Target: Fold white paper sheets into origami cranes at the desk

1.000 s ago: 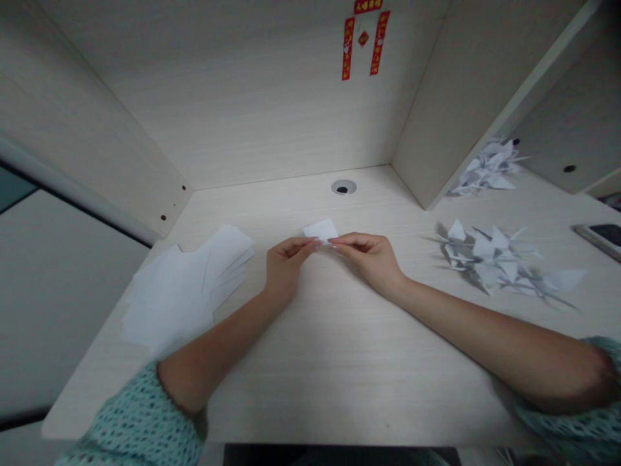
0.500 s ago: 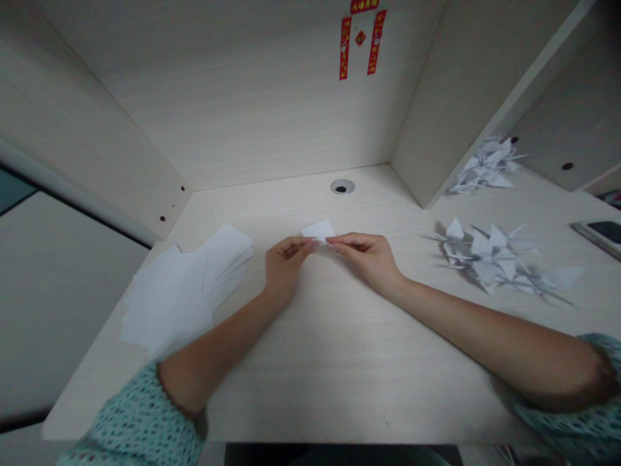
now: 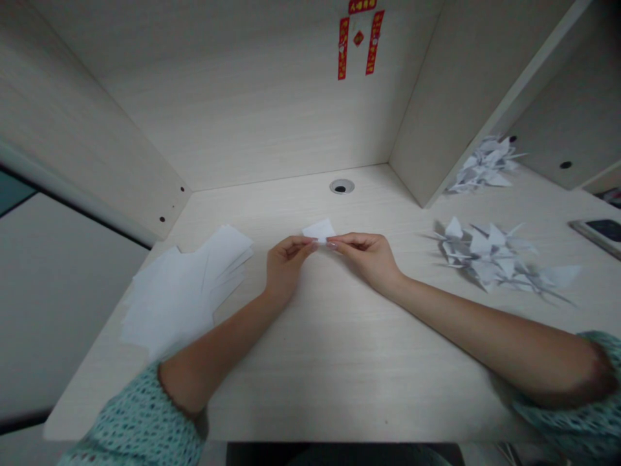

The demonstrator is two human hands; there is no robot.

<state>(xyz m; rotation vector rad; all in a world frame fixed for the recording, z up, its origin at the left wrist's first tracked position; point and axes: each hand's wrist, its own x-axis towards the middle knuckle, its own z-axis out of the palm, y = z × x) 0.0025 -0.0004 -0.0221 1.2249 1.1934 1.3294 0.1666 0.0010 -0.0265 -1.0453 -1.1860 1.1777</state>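
Observation:
A small piece of white paper (image 3: 319,230) stands up between my hands, near the middle of the pale wood-grain desk (image 3: 339,382). My left hand (image 3: 286,266) pinches its lower edge between thumb and fingers. My right hand (image 3: 363,259) pinches it from the other side, with the fingertips meeting the left ones. The pinched part of the paper is hidden by my fingers. A loose pile of white paper strips (image 3: 179,291) lies just left of my left hand, partly behind my left forearm.
Two heaps of folded paper cranes lie to the right, one (image 3: 490,255) on the desk and one (image 3: 485,165) further back by the side panel. A phone (image 3: 599,232) rests at the right edge. Wooden panels enclose the desk's back and sides, with a cable grommet (image 3: 341,186) and red paper decorations (image 3: 358,39).
My hands still pinch the paper in nearly the same place. The whole view has shifted slightly, and the fingertips sit a little closer together.

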